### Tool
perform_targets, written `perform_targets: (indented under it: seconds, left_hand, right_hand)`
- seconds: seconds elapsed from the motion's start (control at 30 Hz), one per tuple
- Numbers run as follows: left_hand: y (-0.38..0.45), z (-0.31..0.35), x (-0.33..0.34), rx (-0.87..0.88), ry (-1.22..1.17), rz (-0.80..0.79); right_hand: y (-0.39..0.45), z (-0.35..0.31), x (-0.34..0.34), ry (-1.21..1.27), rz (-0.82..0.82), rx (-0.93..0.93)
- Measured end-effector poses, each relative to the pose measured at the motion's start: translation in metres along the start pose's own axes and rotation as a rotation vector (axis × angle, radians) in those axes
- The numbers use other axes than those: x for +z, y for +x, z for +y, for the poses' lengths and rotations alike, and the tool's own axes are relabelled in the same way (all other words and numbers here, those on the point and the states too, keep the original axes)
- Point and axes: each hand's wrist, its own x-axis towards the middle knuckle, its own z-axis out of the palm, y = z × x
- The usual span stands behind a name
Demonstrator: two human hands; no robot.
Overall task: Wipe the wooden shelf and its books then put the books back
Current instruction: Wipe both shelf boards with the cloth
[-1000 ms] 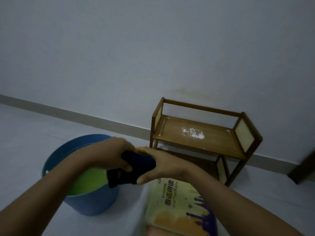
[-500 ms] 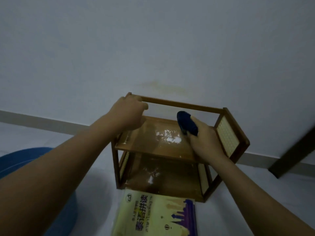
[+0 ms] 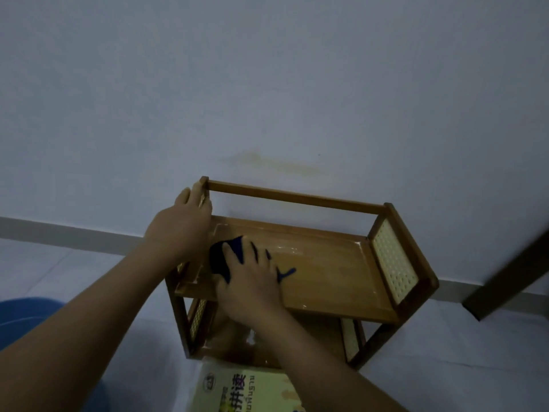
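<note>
A small two-tier wooden shelf [image 3: 326,272] with woven side panels stands on the floor against the wall, with no books on it. My right hand [image 3: 252,286] presses a dark blue cloth [image 3: 219,260] flat on the left part of the wet top board, fingers spread over it. My left hand [image 3: 181,224] holds the top rail of the shelf's left end. A yellow book [image 3: 246,388] with printed characters lies on the floor just in front of the shelf, partly cut off by the frame's bottom edge.
A blue tub [image 3: 26,316] sits on the floor at the far left, mostly behind my left arm. A dark wooden furniture leg [image 3: 511,275] slants in at the right edge. The lower board [image 3: 297,337] shows wet streaks.
My right hand has slid the cloth from the right end of the top board to its left part. The left hand stays on the shelf's left end. The view has tilted down and closer.
</note>
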Motion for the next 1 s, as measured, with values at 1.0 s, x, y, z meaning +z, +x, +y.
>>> perform_targets:
  seconds: [1.0]
  left_hand:
    - [-0.004,-0.001,-0.008,-0.237,-0.400,0.012]
  right_hand:
    - [-0.013,0.107,-0.033,0.095,0.211,0.547]
